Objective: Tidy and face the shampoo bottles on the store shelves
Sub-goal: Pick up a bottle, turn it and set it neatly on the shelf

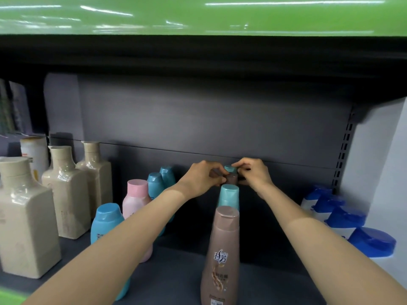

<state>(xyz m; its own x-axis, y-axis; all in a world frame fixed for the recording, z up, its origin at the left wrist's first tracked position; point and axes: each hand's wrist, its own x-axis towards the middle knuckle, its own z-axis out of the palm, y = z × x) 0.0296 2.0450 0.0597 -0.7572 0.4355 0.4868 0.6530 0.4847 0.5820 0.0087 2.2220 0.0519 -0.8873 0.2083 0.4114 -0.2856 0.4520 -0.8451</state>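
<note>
Both my arms reach deep into the dark shelf. My left hand and my right hand pinch the tops of the rearmost bottles in the middle row: a teal-capped bottle and a brown-capped bottle right in front of it. Which hand holds which cap is unclear. Nearer in that row stand another teal-capped bottle and a tall brown bottle with its label facing me. Left of my arms stands a row of blue-capped bottles and a pink bottle.
Three large beige square bottles line the left side of the shelf, a white bottle behind them. White bottles with blue caps stand in a row at the right. The dark shelf floor shows between the rows.
</note>
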